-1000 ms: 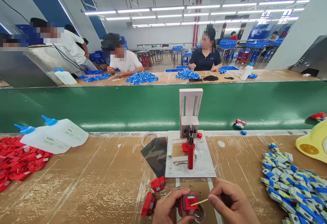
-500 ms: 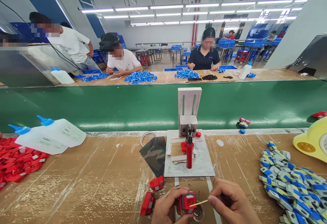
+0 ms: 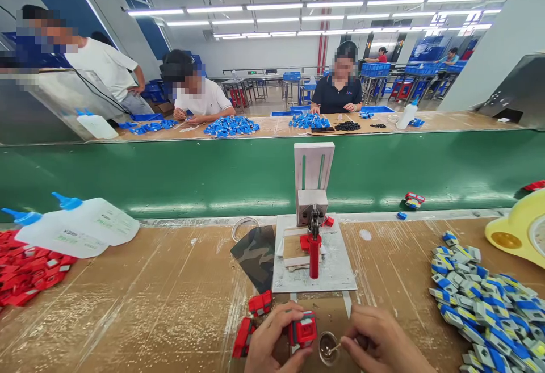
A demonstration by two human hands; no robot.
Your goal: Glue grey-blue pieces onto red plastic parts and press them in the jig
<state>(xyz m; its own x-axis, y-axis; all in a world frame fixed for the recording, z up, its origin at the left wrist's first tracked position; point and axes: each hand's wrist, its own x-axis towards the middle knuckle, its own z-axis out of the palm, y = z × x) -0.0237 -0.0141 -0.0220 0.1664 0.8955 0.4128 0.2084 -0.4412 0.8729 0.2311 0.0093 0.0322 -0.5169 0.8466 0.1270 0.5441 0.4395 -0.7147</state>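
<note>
Low in the middle of the view, my left hand (image 3: 270,342) is closed around a red and grey toy-like part (image 3: 303,329), with its red face turned up. To its right, my right hand (image 3: 378,339) pinches a thin light stick (image 3: 334,350). The stick's tip is in a small clear round dish (image 3: 327,343) on the cardboard between the hands. Two more red parts, one nearer (image 3: 244,338) and one farther (image 3: 260,303), lie just left of my left hand.
A press with a red handle (image 3: 314,256) stands ahead on a white plate (image 3: 279,282). White bottles (image 3: 104,221) and a red pile (image 3: 32,268) are at left. A blue-grey pile (image 3: 489,310) and yellow tape dispenser (image 3: 519,228) are at right. People sit beyond the green conveyor (image 3: 191,174).
My right hand has moved the stick's tip off the red part and down into the dish. My left hand has shifted slightly left with the part. The camera view has shifted a little.
</note>
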